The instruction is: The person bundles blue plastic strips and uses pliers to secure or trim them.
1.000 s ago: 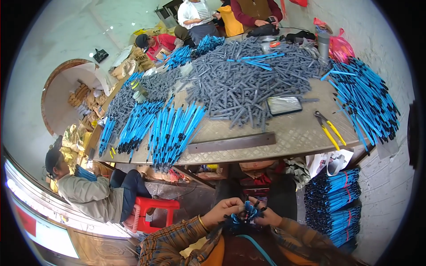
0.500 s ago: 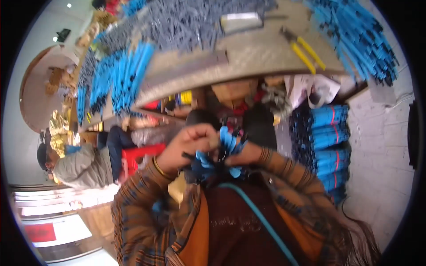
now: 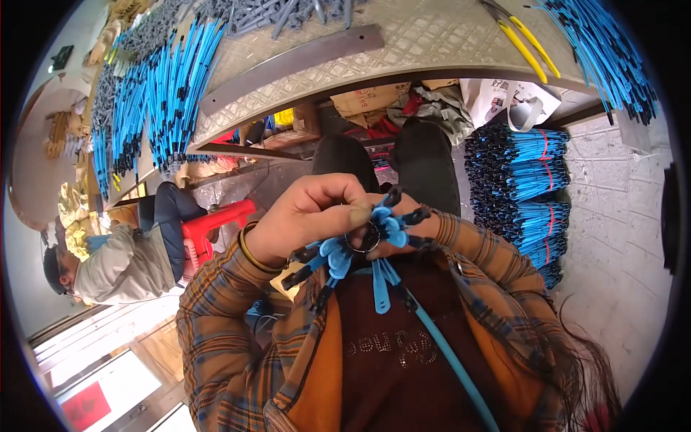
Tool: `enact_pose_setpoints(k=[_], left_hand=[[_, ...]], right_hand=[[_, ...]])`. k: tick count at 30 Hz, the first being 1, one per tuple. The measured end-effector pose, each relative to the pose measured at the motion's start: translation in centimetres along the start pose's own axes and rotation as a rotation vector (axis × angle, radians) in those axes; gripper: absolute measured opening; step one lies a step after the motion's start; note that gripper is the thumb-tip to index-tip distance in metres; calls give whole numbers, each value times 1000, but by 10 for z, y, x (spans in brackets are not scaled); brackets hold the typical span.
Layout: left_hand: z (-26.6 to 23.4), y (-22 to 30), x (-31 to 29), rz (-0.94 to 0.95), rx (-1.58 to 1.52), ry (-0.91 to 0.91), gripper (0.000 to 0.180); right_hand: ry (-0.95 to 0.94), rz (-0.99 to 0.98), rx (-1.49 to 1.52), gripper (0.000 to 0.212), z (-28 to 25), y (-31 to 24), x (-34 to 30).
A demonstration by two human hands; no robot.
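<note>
Close to my chest, a dark round hub with a thin wire ring (image 3: 366, 237) carries several flat blue ribs with black tips (image 3: 335, 258), fanned out like umbrella ribs. My left hand (image 3: 313, 216) pinches at the top of the ring, thumb against forefinger. From the other side, my right hand (image 3: 414, 230) grips the cluster; most of its fingers are hidden behind the ribs. A longer blue strip (image 3: 450, 363) runs from the cluster down across my shirt towards the lower right.
On the bench (image 3: 425, 47) lie yellow-handled pliers (image 3: 527, 47), a flat metal bar (image 3: 291, 68), grey rods (image 3: 288, 14) and blue rods (image 3: 183, 86). Banded blue bundles (image 3: 533, 165) are stacked at right. Leftward are a red stool (image 3: 216, 230) and a person in grey (image 3: 122, 266).
My view has tilted down, so the bench sits higher in the picture. The ribs have spread wider around the ring, which now faces up more plainly. Both hands keep hold.
</note>
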State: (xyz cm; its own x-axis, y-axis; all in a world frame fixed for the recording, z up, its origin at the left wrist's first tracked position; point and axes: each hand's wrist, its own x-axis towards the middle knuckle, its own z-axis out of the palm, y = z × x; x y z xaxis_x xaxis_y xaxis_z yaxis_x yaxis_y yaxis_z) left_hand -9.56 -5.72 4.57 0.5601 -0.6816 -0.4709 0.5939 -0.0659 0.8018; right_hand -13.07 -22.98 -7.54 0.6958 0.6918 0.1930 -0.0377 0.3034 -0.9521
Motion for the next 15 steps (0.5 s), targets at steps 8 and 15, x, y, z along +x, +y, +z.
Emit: enact_pose_setpoints(k=[8,15], left_hand=[[-49,0,-6,52,-68,-46,5],[-88,-6,-8,40,-112,-179,8]], right_hand=[[-175,132,118,30,-8,-10,48],[-143,141,83,30,1,17,56]])
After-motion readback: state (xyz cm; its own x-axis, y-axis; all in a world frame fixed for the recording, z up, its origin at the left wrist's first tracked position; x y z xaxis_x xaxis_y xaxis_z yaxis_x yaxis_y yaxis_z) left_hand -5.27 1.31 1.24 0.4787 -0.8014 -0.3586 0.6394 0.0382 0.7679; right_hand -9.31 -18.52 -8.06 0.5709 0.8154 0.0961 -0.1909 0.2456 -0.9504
